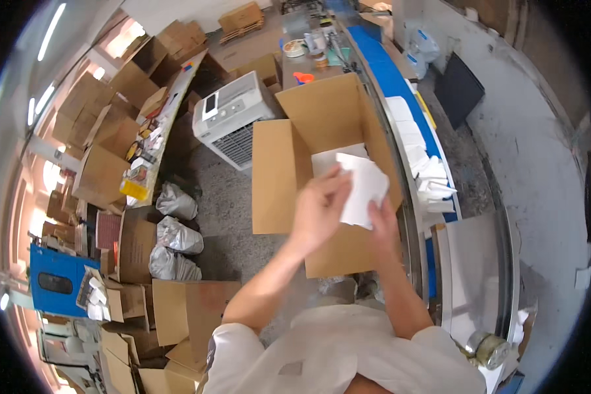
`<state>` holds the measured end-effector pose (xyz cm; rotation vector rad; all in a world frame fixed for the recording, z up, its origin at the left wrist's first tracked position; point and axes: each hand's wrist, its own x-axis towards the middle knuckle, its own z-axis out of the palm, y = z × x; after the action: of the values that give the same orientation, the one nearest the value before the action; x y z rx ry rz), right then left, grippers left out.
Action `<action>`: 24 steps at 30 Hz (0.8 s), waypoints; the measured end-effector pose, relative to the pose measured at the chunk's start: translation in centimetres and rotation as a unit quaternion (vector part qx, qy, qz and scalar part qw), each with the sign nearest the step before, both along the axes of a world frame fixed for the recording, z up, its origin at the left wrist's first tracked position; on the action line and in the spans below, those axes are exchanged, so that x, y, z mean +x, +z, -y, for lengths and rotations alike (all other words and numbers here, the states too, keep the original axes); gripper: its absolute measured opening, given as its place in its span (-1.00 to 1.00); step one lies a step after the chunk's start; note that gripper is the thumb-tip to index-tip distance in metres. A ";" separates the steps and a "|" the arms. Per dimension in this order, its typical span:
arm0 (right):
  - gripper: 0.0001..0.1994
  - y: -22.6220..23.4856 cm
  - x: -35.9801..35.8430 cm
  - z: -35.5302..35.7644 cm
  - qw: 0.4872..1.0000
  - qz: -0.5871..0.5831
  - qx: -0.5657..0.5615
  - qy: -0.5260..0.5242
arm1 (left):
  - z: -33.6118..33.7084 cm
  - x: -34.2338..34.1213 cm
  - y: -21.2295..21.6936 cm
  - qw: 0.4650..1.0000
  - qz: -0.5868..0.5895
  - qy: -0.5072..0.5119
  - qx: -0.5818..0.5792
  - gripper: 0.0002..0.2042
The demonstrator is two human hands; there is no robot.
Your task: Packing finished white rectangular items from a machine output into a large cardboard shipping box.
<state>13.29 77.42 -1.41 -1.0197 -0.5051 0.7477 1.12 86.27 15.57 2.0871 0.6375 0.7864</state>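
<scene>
- Left hand grip pinches white packet at its left edge.
- Right hand grip holds packet's lower edge.
- Packet above open cardboard box.

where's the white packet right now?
In the head view, the white packet sits just right of centre, held by both the left hand and the right hand above the open cardboard box, left of the blue conveyor.
</scene>
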 end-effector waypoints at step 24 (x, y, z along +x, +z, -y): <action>-0.45 -5.0 -0.1 -3.1 0.993 -0.108 -0.020 -0.030 | -8.9 1.3 -8.1 0.748 0.020 -0.158 -0.644 -0.35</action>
<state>13.17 80.55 -6.43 -0.9739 -0.2723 0.8061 2.39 95.17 7.51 0.8183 0.5215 0.0487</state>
